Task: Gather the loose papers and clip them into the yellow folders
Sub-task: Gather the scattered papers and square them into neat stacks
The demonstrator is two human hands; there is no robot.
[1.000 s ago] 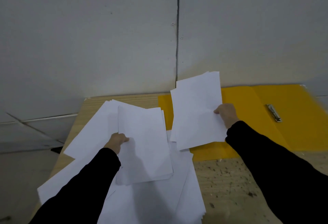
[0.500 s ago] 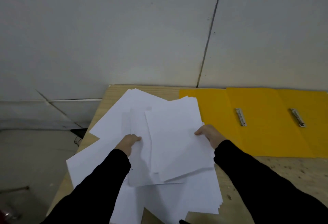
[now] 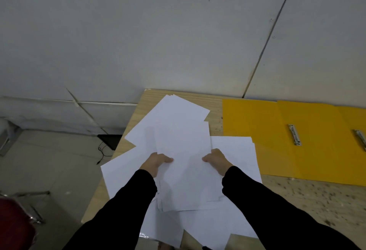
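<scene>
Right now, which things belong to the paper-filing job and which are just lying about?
Job: held stack, gripped by left hand and right hand; loose papers on the table; yellow folders with metal clips.
Lying about: black box with cable; red seat.

Bare makeshift workroom: grey panel walls (image 3: 138,32), plain grey floor (image 3: 49,160), speckled wooden bench (image 3: 316,196) against wall, carrying loose papers (image 3: 174,115) and yellow folders (image 3: 257,123).

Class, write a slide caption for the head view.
Left hand and right hand grip a paper stack over loose sheets; yellow folders lie open alongside.
</scene>
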